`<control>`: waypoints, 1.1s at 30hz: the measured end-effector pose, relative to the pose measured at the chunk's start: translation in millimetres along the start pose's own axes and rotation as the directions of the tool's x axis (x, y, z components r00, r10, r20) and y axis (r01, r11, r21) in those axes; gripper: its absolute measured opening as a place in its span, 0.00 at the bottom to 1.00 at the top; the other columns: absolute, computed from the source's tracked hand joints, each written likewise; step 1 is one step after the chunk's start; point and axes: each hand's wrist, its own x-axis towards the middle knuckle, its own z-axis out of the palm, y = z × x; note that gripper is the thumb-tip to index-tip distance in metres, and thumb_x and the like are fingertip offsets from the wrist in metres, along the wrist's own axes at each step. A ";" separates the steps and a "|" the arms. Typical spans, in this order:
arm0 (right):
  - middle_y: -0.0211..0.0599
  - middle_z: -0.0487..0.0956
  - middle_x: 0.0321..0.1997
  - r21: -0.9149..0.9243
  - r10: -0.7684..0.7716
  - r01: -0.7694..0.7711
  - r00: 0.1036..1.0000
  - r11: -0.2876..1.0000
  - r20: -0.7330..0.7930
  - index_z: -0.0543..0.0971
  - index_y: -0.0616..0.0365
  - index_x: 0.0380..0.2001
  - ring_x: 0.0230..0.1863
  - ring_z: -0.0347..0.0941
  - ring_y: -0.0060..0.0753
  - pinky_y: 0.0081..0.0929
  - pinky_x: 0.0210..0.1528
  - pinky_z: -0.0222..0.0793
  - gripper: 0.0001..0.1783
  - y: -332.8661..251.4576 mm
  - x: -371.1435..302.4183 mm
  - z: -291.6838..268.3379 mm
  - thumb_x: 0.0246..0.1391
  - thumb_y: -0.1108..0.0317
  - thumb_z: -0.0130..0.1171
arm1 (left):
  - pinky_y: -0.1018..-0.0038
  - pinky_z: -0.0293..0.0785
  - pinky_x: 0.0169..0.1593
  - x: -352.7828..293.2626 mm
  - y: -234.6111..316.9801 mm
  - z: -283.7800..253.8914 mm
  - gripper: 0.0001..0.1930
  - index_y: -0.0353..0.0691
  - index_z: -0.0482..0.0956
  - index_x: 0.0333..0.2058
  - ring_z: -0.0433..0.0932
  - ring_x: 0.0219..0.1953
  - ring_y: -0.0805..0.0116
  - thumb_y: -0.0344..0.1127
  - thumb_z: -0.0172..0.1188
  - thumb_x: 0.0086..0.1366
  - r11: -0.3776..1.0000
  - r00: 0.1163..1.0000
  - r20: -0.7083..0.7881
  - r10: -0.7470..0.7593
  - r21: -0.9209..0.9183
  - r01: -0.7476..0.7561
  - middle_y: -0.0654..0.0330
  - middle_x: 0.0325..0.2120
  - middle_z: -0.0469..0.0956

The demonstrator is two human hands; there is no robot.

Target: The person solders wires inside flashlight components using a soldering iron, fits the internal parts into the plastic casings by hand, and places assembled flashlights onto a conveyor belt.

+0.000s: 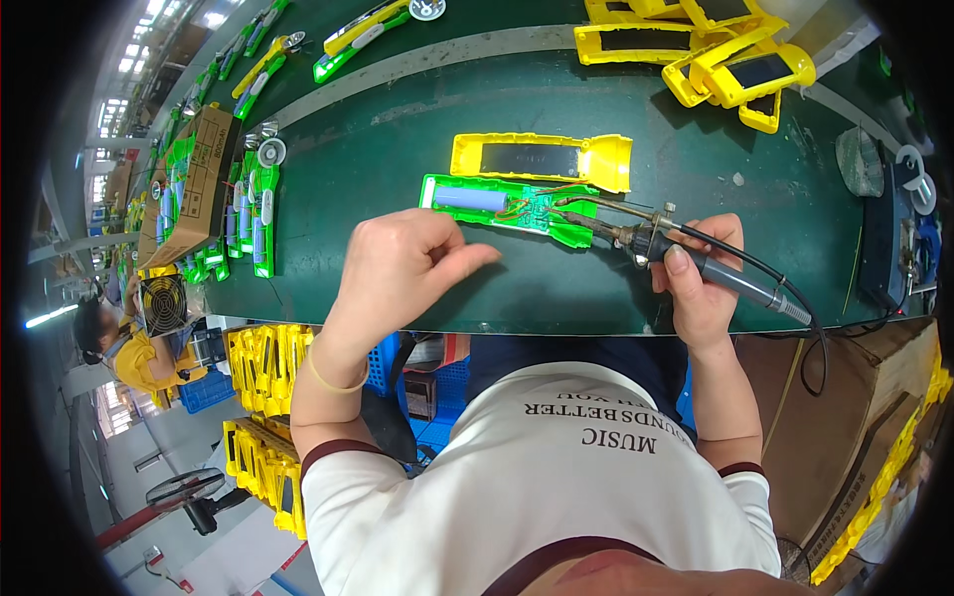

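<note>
My right hand (701, 278) is closed round the dark handle of a soldering iron (730, 278) with a thin metal feed tube fixed along it. Its tip points left, over a green circuit board (538, 210) with red wires. The board sits in an open green plastic housing (571, 234), beside a lilac cylindrical battery (472, 199). Close to the housing's left end, my left hand (402, 263) has its thumb stretched out apart from its curled fingers; whether the fingertips touch the housing is hidden. Just beyond lies a yellow casing (608, 162) with a dark panel.
Yellow casings (760, 74) are piled at the far right. A cardboard box (204, 179) and several green housings (263, 214) stand at the left. A dark bench unit (879, 233) is at the right, its cable near the table edge. Another person (149, 348) is at far left.
</note>
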 end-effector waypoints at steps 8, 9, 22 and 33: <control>0.35 0.71 0.24 -0.009 -0.007 0.007 1.000 1.000 0.001 0.60 0.59 0.32 0.21 0.65 0.16 0.13 0.22 0.63 0.15 2.6 -0.4 2.8 0.49 0.72 0.57 | 0.73 0.70 0.32 22.7 -15.9 28.9 0.09 0.38 0.78 0.31 0.73 0.28 0.64 0.24 0.61 0.48 0.929 0.928 -0.208 0.309 -0.144 -0.341 0.61 0.22 0.73; 0.35 0.71 0.24 -0.022 -0.011 0.011 1.000 1.000 -0.004 0.60 0.59 0.32 0.21 0.66 0.16 0.14 0.22 0.63 0.15 1.9 -0.4 3.8 0.49 0.72 0.57 | 0.72 0.70 0.31 24.7 -18.7 34.3 0.09 0.39 0.78 0.31 0.73 0.27 0.63 0.24 0.62 0.47 0.909 0.889 -0.255 0.381 -0.074 -0.411 0.61 0.22 0.73; 0.34 0.71 0.25 -0.098 0.023 -0.018 0.998 0.995 0.052 0.60 0.59 0.30 0.23 0.65 0.16 0.16 0.26 0.64 0.17 7.8 -1.0 2.6 0.47 0.70 0.59 | 0.73 0.70 0.27 30.2 -15.1 30.4 0.09 0.40 0.78 0.25 0.72 0.27 0.65 0.24 0.62 0.42 0.854 0.835 -0.183 0.520 0.097 -0.511 0.62 0.21 0.70; 0.33 0.71 0.24 -0.098 0.054 -0.050 0.998 0.994 0.039 0.61 0.59 0.31 0.22 0.65 0.17 0.15 0.24 0.63 0.16 0.9 -1.6 5.7 0.47 0.71 0.59 | 0.72 0.69 0.30 28.8 -14.8 27.6 0.11 0.42 0.78 0.27 0.71 0.27 0.65 0.22 0.62 0.41 0.873 0.865 -0.120 0.487 0.053 -0.484 0.62 0.22 0.70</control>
